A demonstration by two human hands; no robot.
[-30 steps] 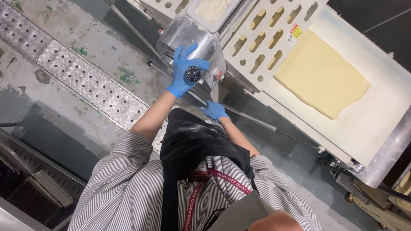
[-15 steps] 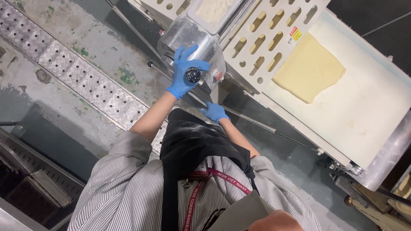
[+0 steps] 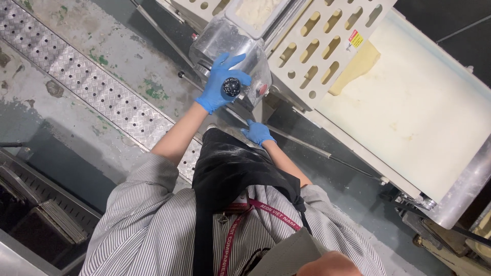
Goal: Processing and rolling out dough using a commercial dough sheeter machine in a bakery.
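My left hand (image 3: 219, 84), in a blue glove, is wrapped around a round black knob (image 3: 231, 87) on the steel housing (image 3: 225, 41) of a dough-rolling machine. Lower down, my gloved right hand (image 3: 257, 133) rests on a thin metal rod (image 3: 307, 148) that runs along the machine's side. A pale yellow dough sheet (image 3: 358, 64) lies on the white conveyor belt (image 3: 424, 133), and part of it is hidden under the perforated cream guard (image 3: 317, 46). A flour tray (image 3: 255, 10) sits on top of the housing.
A ribbed metal drain cover (image 3: 97, 87) crosses the stained concrete floor at the left. Dark crates or racks (image 3: 36, 214) stand at the lower left. My striped shirt and black apron (image 3: 230, 174) fill the bottom centre. The belt's steel end roller (image 3: 460, 194) is at the right.
The dough sheet has travelled along the belt toward the guard and now lies partly under it. Both hands stay on the knob and the rod.
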